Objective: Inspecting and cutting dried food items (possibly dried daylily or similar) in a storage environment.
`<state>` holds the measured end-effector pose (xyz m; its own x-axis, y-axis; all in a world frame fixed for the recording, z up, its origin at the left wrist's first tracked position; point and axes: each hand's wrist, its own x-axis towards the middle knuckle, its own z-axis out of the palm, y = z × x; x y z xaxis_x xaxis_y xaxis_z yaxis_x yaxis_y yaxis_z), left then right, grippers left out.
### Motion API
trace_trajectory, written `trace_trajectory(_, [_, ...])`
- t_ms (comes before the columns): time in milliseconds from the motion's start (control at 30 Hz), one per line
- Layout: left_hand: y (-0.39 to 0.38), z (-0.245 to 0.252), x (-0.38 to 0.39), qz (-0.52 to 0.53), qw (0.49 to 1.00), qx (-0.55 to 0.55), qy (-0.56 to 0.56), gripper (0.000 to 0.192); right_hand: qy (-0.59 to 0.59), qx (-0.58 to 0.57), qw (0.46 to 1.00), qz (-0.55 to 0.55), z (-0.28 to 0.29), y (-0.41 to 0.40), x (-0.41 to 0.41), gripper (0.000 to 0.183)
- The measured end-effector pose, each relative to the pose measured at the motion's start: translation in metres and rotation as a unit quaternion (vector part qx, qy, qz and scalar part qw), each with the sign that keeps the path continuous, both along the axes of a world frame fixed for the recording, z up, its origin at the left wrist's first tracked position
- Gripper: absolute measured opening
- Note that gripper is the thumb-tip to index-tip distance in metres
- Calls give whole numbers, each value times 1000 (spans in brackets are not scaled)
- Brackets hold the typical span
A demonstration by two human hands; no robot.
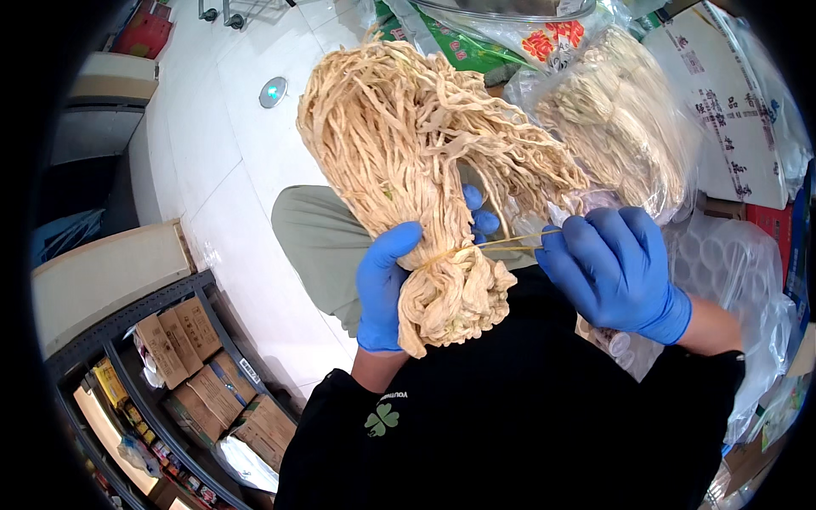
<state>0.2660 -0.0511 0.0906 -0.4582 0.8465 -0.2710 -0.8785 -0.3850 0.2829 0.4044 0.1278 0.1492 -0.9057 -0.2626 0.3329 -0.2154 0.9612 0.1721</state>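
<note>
A thick bundle of dried, pale tan vegetable strips point(382, 140) is held up before my chest. My left hand point(386, 280), in a blue glove, grips its narrow neck, thumb in front and fingertips showing behind. A thin yellow rubber band point(446, 254) loops around that neck. With my blue-gloved right hand point(612, 268) I pinch the band's far end, and its two strands stretch taut between the bundle and my fingers. Below the band, the folded end of the strips bunches out. Loose strips fan off to the upper right.
A clear plastic bag point(625, 121) of similar strips lies at the upper right, near a white printed carton point(720, 102). Clear plastic packaging with round containers point(727, 261) sits at right. Shelving with cardboard boxes point(210, 382) stands at left on white floor tiles point(217, 153).
</note>
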Motion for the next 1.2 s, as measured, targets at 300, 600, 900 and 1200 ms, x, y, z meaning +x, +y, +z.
trace_trajectory(300, [-5,3,10,-5,999,-28,38,71,44,-392,905,-158,-35,-28,4,63])
trace_trajectory(600, [-11,-15,28,-27,995,11,94,73,166,-853,492,-54,-48,-55,8,82])
trace_trajectory(900, [-25,-2,26,-102,987,-97,76,93,168,-874,455,11,-40,-47,10,68])
trace_trajectory(1200, [-22,-9,27,-167,966,-138,139,91,141,-730,668,-38,-41,-25,7,56])
